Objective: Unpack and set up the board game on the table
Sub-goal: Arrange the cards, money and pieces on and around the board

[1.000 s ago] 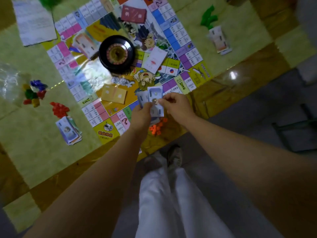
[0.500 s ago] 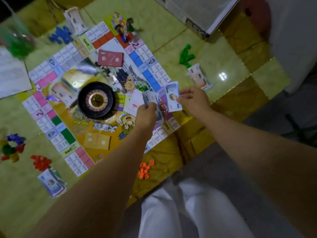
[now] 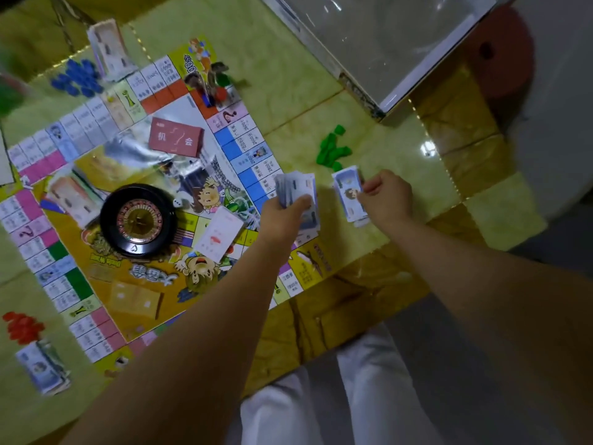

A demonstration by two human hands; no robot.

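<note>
The colourful game board lies open on the green tabletop. My left hand grips a fanned stack of play-money notes above the board's right edge. Off the board, my right hand pinches a single note over a small money pile on the table, just below the green pieces. On the board sit a black roulette wheel, a red card deck, a white card deck and an orange deck.
Blue pieces and a money pile lie at the board's far corner. Red pieces and another money pile lie at the near left. A glass-topped box stands at the back right. The table edge runs near my legs.
My right hand has carried one note rightward away from the stack, down over the pile by the green pieces. My left hand stays over the board's edge. The view shifted right.
</note>
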